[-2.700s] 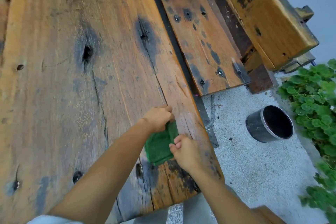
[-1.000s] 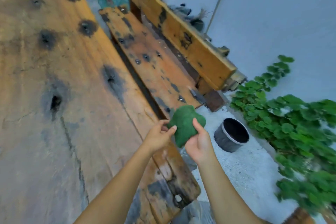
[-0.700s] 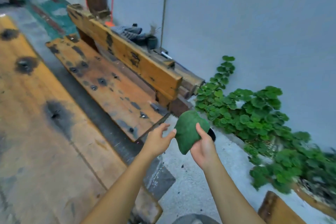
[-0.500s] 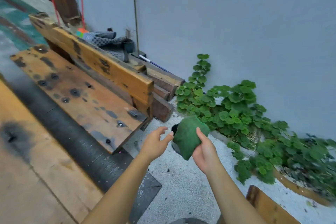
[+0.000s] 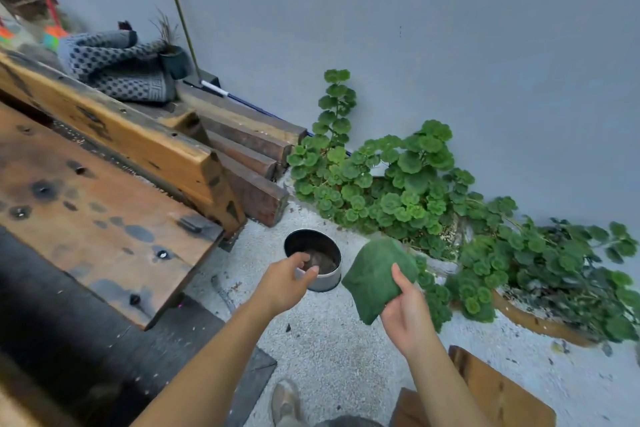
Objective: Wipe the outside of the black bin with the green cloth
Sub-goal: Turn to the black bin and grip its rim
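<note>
The black bin (image 5: 325,279), a small round container with a dark inside, stands upright on the pale gravel floor beyond the bench end. My left hand (image 5: 284,282) hovers in front of its near rim with fingers apart and holds nothing; contact with the rim is unclear. To the right of the bin, my right hand (image 5: 405,314) is raised and grips the folded green cloth (image 5: 375,276), which stands up from my fingers and is apart from the bin.
A wooden bench (image 5: 104,218) with a thick backrest beam (image 5: 121,142) fills the left. Stacked timbers (image 5: 252,163) lie behind the bin. Green leafy plants (image 5: 415,198) spread along the grey wall at right. A wooden plank (image 5: 498,388) sits at bottom right, my shoe (image 5: 287,402) below.
The view swung from the table to the floor by the wall. My right hand carried the cloth off the table and to the bin's right; my left hand let go and reached to the bin.
</note>
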A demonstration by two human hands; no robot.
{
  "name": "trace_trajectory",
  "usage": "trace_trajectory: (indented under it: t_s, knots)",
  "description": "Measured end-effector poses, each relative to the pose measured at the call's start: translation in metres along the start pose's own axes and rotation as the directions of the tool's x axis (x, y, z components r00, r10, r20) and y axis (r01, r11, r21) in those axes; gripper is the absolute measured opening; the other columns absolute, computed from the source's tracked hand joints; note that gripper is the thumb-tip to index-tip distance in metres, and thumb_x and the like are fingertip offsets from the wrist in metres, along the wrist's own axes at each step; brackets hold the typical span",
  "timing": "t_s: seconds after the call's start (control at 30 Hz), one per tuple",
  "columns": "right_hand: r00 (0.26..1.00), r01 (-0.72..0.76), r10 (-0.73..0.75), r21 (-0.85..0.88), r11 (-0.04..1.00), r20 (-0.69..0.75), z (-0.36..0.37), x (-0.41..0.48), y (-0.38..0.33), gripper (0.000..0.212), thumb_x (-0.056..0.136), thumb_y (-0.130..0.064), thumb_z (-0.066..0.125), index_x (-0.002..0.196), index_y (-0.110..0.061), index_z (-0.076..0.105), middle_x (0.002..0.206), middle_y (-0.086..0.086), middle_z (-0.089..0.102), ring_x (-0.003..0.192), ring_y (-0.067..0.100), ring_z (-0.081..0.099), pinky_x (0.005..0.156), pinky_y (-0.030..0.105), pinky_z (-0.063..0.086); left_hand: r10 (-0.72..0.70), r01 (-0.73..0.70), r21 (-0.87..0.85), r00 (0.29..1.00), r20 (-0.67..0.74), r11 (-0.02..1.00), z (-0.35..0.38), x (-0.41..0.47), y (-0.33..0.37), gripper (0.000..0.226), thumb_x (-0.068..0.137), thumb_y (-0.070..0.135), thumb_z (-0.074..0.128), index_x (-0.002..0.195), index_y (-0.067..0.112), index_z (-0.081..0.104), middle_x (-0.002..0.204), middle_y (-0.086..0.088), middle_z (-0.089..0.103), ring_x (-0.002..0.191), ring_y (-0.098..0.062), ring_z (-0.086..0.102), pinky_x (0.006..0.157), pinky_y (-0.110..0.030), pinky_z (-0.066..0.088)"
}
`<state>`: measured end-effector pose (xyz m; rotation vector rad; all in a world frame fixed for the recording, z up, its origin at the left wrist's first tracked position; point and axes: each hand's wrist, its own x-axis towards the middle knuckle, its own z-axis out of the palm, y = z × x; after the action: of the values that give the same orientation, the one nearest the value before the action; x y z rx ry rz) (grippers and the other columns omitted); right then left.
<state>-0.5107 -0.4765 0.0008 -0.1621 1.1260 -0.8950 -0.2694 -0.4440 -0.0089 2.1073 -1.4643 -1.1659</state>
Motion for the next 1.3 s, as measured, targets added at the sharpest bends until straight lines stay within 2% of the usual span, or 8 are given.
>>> trace_trajectory:
  t_s: [0.3, 0.47, 0.57, 0.7, 0.83, 1.03, 1.13, 1.3]
  knots:
    - [0.996, -0.070, 0.073, 0.045, 0.996, -0.049, -0.062, 0.162, 0.031, 0.028, 0.107, -0.030, 0.054, 0.127, -0.014, 0.065, 0.113, 0.009, 0.082, 0.119, 0.030, 0.068, 0.096, 0.049, 0.053, 0.034, -0.049, 0.185, 0.996, 0.081, 0.981, 0.099, 0.129, -0.084, 0.033, 0.103, 0.040, 0.056, 0.127, 0.022, 0.069, 0.125, 0.003, 0.073, 0.115, -0.020, 0.066, 0.093, -0.028, 0.051]
    - [0.993, -0.088, 0.090, 0.029, 0.996, -0.070, -0.104, 0.266, 0.057, 0.023, 0.106, -0.027, 0.054, 0.122, -0.016, 0.066, 0.107, 0.009, 0.083, 0.100, 0.029, 0.079, 0.085, 0.048, 0.054, 0.142, -0.186, 0.383, 0.980, 0.141, 0.905, 0.166, 0.213, -0.148, 0.033, 0.105, 0.040, 0.051, 0.132, 0.028, 0.067, 0.132, 0.004, 0.070, 0.121, -0.020, 0.063, 0.097, -0.036, 0.052]
    - [0.993, -0.092, 0.095, 0.041, 0.995, -0.068, -0.127, 0.318, 0.076, 0.026, 0.106, -0.027, 0.055, 0.126, -0.015, 0.065, 0.112, 0.011, 0.082, 0.097, 0.026, 0.080, 0.089, 0.049, 0.054, 0.222, -0.280, 0.477, 0.959, 0.175, 0.833, 0.195, 0.260, -0.189, 0.031, 0.106, 0.037, 0.047, 0.126, 0.026, 0.068, 0.128, 0.005, 0.070, 0.117, -0.022, 0.064, 0.095, -0.037, 0.051]
    - [0.998, -0.058, 0.058, 0.007, 0.998, -0.027, -0.155, 0.403, 0.110, 0.035, 0.099, -0.025, 0.061, 0.131, -0.013, 0.064, 0.120, 0.015, 0.079, 0.105, 0.031, 0.077, 0.096, 0.053, 0.052, 0.459, -0.523, 0.620, 0.844, 0.278, 0.585, 0.228, 0.336, -0.261, 0.031, 0.104, 0.040, 0.052, 0.128, 0.028, 0.067, 0.120, 0.009, 0.071, 0.109, -0.018, 0.067, 0.090, -0.034, 0.054]
    - [0.998, 0.055, -0.053, -0.057, 0.997, 0.027, -0.180, 0.482, 0.141, 0.041, 0.095, -0.025, 0.062, 0.134, -0.011, 0.064, 0.125, 0.015, 0.077, 0.112, 0.030, 0.075, 0.097, 0.052, 0.053, 0.631, -0.702, 0.621, 0.666, 0.398, 0.349, 0.246, 0.390, -0.316, 0.020, 0.089, 0.046, 0.078, 0.102, 0.032, 0.078, 0.090, 0.018, 0.071, 0.079, -0.008, 0.068, 0.070, -0.019, 0.055]
    - [0.936, 0.350, -0.342, -0.126, 0.928, 0.081, -0.209, 0.563, 0.173, 0.036, 0.097, -0.026, 0.064, 0.130, -0.011, 0.068, 0.125, 0.007, 0.078, 0.114, 0.022, 0.075, 0.085, 0.039, 0.065, 0.804, -0.790, 0.549, 0.500, 0.321, 0.272, 0.262, 0.430, -0.348, 0.031, 0.108, 0.040, 0.049, 0.087, 0.023, 0.066, 0.081, 0.009, 0.050, 0.070, -0.016, 0.048, 0.061, -0.031, 0.042]
    - [0.891, 0.454, -0.435, -0.230, 0.861, 0.131, -0.204, 0.572, 0.166, 0.026, 0.103, -0.019, 0.060, 0.128, -0.014, 0.069, 0.123, 0.003, 0.079, 0.114, 0.018, 0.075, 0.090, 0.039, 0.064, 0.816, -0.762, 0.566, 0.523, 0.248, 0.316, 0.250, 0.442, -0.319, 0.037, 0.107, 0.039, 0.042, 0.085, 0.021, 0.064, 0.078, 0.006, 0.053, 0.070, -0.017, 0.051, 0.062, -0.033, 0.044]
    - [0.857, 0.514, -0.495, -0.320, 0.796, 0.145, -0.175, 0.580, 0.143, 0.018, 0.101, -0.026, 0.065, 0.116, -0.022, 0.075, 0.116, -0.005, 0.081, 0.110, 0.015, 0.076, 0.093, 0.042, 0.059, 0.698, -0.648, 0.545, 0.700, 0.150, 0.532, 0.208, 0.470, -0.276, 0.046, 0.107, 0.043, 0.038, 0.092, 0.014, 0.071, 0.081, 0.004, 0.057, 0.078, -0.018, 0.055, 0.073, -0.038, 0.048]
